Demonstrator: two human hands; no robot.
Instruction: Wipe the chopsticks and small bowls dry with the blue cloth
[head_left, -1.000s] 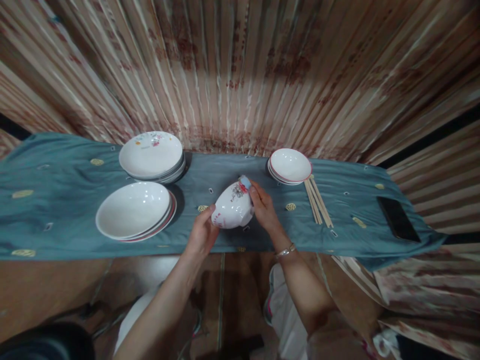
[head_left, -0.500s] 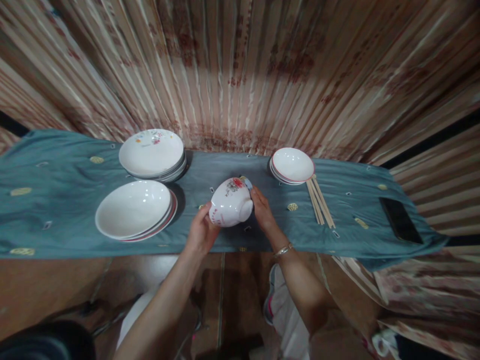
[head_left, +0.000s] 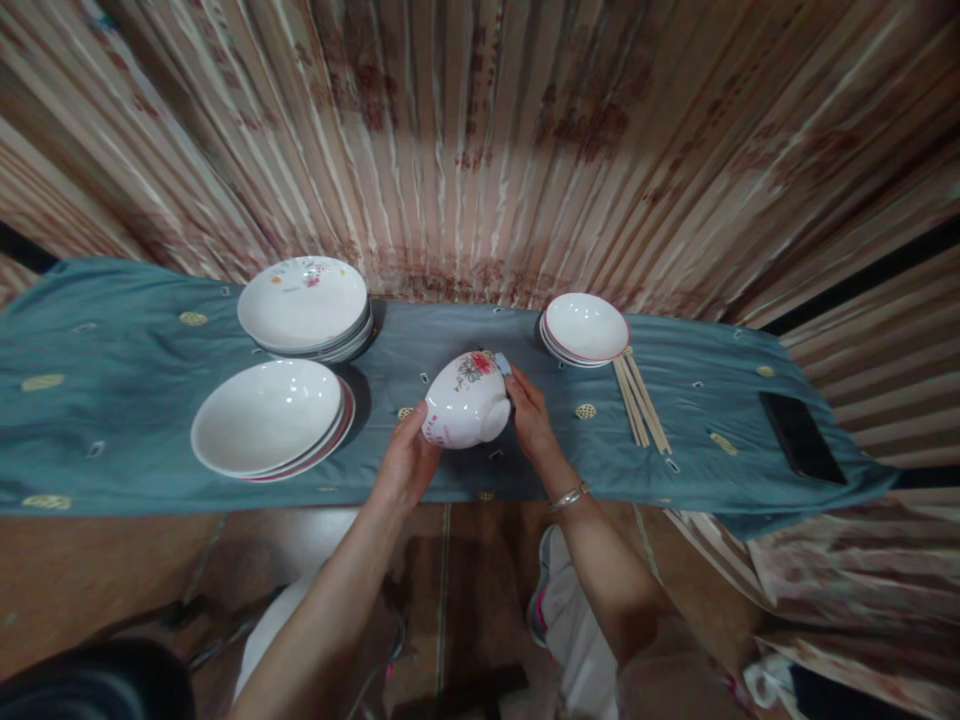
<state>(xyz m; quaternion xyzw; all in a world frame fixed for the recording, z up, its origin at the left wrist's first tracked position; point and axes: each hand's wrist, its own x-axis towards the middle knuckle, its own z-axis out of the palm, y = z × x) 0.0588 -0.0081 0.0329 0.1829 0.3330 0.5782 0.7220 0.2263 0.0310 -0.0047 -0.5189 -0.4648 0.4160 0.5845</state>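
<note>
A white bowl (head_left: 465,408) with red and grey flowers is tilted on its side above the middle of the table, its foot ring facing right. My left hand (head_left: 409,455) is closed on its left rim, thumb on the outer wall. At the bowl's right side, my right hand (head_left: 531,415) is closed, with a small light-blue piece (head_left: 503,364), perhaps a cloth or sponge, at its fingertips against the bowl. Part of the right fingers is hidden behind the bowl.
On the teal tablecloth (head_left: 150,400), two stacks stand at left: floral plates (head_left: 300,310) behind, larger white bowls (head_left: 262,420) in front. Small red-rimmed bowls (head_left: 586,328) sit at back right beside wooden chopsticks (head_left: 641,400). A black phone (head_left: 801,437) lies far right. A pleated curtain (head_left: 480,150) hangs behind.
The bowl and both hands have shifted slightly to the right and a little upward. The light-blue piece has moved along with the right hand. The stacks, chopsticks and phone stay in place.
</note>
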